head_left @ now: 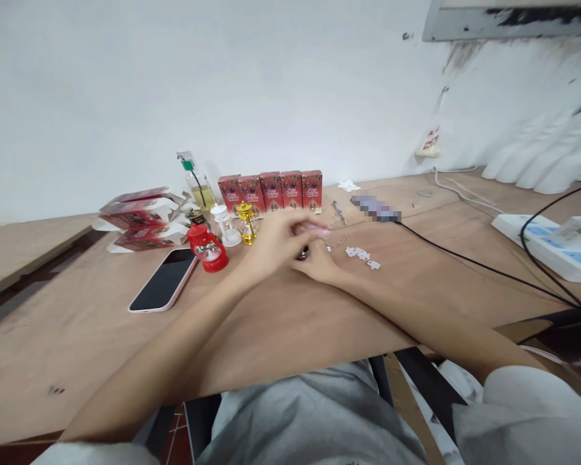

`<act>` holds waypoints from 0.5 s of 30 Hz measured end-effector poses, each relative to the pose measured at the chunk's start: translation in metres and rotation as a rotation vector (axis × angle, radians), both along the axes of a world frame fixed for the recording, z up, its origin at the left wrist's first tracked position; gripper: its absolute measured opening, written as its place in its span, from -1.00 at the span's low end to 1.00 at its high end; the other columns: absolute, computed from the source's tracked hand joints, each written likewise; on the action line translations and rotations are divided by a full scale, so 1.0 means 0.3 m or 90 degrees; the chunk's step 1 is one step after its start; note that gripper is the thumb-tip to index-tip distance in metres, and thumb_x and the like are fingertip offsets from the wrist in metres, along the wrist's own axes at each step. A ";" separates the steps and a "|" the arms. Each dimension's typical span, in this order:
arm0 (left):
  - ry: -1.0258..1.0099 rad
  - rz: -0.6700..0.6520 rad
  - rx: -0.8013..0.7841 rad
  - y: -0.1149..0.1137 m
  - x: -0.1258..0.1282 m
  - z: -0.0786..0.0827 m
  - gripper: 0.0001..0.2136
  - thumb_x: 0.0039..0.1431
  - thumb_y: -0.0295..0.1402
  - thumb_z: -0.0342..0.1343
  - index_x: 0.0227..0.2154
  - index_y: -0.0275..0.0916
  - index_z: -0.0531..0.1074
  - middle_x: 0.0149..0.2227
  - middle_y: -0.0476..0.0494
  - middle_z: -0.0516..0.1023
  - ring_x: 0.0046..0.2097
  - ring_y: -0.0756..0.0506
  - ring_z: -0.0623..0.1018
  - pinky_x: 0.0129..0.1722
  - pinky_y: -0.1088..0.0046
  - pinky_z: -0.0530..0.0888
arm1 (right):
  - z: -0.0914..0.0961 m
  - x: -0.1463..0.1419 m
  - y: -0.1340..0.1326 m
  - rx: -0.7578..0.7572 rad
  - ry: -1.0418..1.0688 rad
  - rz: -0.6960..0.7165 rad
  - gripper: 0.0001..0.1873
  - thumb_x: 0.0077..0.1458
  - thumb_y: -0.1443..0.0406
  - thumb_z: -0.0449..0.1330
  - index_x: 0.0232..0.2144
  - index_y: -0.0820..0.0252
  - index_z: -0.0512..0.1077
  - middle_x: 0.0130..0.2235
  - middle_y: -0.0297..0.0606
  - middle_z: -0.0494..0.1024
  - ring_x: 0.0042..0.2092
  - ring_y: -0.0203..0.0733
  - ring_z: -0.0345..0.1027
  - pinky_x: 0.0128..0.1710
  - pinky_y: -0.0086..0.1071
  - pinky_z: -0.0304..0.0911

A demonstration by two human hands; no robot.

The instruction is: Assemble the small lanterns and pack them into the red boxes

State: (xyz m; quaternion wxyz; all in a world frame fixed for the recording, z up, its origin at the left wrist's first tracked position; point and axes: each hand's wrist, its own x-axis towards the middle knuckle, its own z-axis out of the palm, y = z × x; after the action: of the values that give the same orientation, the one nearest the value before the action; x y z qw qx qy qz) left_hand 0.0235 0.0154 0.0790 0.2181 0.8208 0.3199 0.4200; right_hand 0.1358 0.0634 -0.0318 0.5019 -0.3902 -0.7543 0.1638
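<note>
While holding the left hand [279,242] and right hand [319,263] close together over the tabletop [275,349], presumably to steady the small dark item [303,254] between them, shows bent fingers too blurred to tell whether gripping. Has white pieces [361,254] just beside the right hand, seemingly for easy reach; lanterns [210,248] off left, likely out of the way; red boxes [272,192] upright behind, rowed compactly.

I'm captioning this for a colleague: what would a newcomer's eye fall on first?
Probably the bright red lantern, standing beside the phone, left of centre. Next, the five red boxes standing in a row near the wall. In the middle, the blurred left hand and the right hand are close together.
</note>
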 end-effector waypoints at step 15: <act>-0.411 0.070 -0.319 0.002 -0.180 -0.135 -0.70 -0.19 -0.25 0.38 -0.37 -0.30 0.56 -0.31 -0.17 0.62 -0.27 -0.02 0.56 -0.15 0.46 0.48 | 0.038 0.016 -0.044 -0.043 0.018 0.024 -0.39 -0.16 0.11 0.35 -0.07 0.16 0.28 -0.10 -0.14 0.52 -0.10 -0.04 0.43 -0.12 -0.18 0.33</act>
State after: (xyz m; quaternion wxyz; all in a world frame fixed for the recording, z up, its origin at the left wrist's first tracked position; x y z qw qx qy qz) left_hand -0.0306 0.0159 0.0383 0.4777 0.5501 0.3706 0.5760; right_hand 0.1405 0.0502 -0.0204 0.4957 -0.3904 -0.7484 0.2043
